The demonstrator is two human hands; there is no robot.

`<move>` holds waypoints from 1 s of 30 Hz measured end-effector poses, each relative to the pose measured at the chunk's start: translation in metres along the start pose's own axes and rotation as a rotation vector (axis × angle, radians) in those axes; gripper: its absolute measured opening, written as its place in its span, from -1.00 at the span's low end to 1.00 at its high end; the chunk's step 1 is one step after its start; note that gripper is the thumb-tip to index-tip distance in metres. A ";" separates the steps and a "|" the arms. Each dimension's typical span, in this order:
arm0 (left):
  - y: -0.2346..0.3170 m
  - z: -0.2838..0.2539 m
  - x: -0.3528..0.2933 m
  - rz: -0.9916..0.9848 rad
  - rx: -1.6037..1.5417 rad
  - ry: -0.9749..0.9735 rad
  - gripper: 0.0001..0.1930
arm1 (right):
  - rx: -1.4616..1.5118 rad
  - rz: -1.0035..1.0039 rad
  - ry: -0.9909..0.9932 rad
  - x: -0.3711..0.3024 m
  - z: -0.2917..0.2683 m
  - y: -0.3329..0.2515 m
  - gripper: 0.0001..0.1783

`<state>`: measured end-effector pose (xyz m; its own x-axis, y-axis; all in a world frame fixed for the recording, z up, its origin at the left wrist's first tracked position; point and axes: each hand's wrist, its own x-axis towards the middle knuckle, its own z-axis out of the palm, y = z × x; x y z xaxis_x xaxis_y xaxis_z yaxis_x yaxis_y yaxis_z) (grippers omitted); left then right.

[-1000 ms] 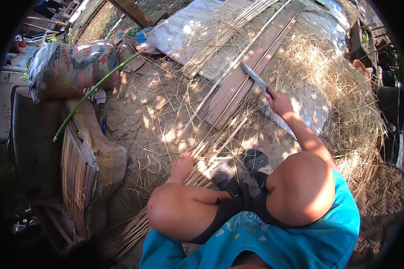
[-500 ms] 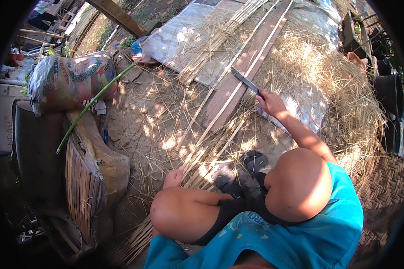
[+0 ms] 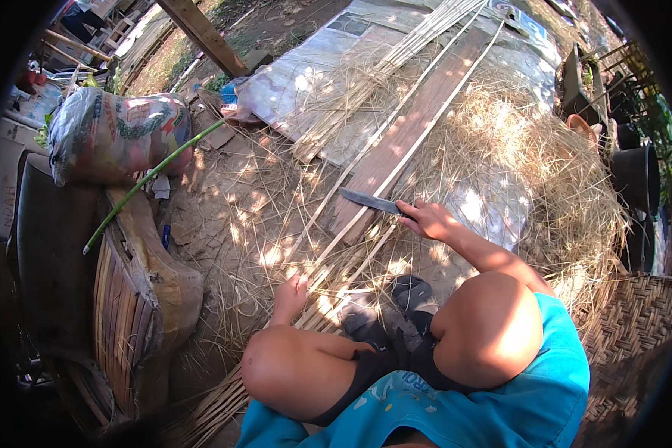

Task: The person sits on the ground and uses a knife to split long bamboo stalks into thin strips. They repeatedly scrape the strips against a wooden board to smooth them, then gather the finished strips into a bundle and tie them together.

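Wrapped around the dark handle of the knife [image 3: 360,197], the right hand [image 3: 430,221] I guide has its fingers together on it, the blade pointing to the left. At the other end of my control, the left hand [image 3: 288,299] looks closed, its curled fingertips at the near end of a pale strip [image 3: 409,154]. That strip runs from them up along the brown board [image 3: 394,145], passing beneath the blade near the board's lower end.

I judge the strip very light and springy: limp enough to bow along its length, stiffer across its width, and liable to split or snap if bent sharply. Its surface is probably smooth and may slide through a loose pinch, so I would take it close to the near end, thumb against curled fingers, flat faces rather than edges, since those may be sharp or splintery. The knife should feel heavier and rigid; its handle is the only safe hold, well back from the blade.

More strips [image 3: 224,399] lie by the left knee [image 3: 299,369], and another bundle [image 3: 384,73] rests on the sheet [image 3: 295,93] beyond. Fine, curly shavings [image 3: 500,127] heap up right of the board.
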<state>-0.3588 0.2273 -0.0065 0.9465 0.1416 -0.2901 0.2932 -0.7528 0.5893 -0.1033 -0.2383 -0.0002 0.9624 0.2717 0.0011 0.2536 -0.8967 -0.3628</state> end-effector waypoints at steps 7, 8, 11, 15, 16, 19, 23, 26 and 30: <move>-0.030 -0.017 -0.038 0.052 0.099 0.060 -0.61 | 0.012 0.271 0.101 -0.004 -0.002 0.038 -0.62; -0.031 -0.011 -0.044 0.014 0.073 0.089 -0.62 | 0.037 0.217 0.106 -0.010 0.010 0.021 -0.62; -0.065 -0.031 -0.062 -0.079 0.031 0.153 -0.67 | -0.002 0.190 0.000 0.000 -0.004 0.024 -0.54; -0.120 -0.076 -0.116 -0.036 0.137 0.193 -0.67 | 0.019 0.819 0.189 0.015 -0.041 0.135 -0.47; -0.136 -0.083 -0.122 0.026 0.146 0.212 -0.66 | 0.107 0.897 0.247 0.018 -0.056 0.138 -0.47; -0.033 -0.060 -0.065 0.015 0.110 0.180 -0.66 | 0.099 0.725 0.365 -0.012 -0.055 0.145 -0.50; 0.020 0.004 0.003 0.178 0.137 0.120 -0.68 | 0.225 0.347 0.255 -0.020 -0.021 0.063 -0.48; 0.055 0.029 0.039 0.165 0.200 -0.023 -0.66 | 0.212 0.363 -0.093 -0.042 0.002 -0.024 -0.56; 0.053 0.034 0.052 0.098 0.390 -0.132 -0.64 | 0.179 -0.226 -0.345 -0.118 0.038 -0.127 -0.49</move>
<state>-0.2988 0.1731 -0.0163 0.9343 -0.0073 -0.3563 0.1057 -0.9492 0.2965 -0.2524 -0.1427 0.0099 0.7883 0.5816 -0.2007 0.4037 -0.7351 -0.5447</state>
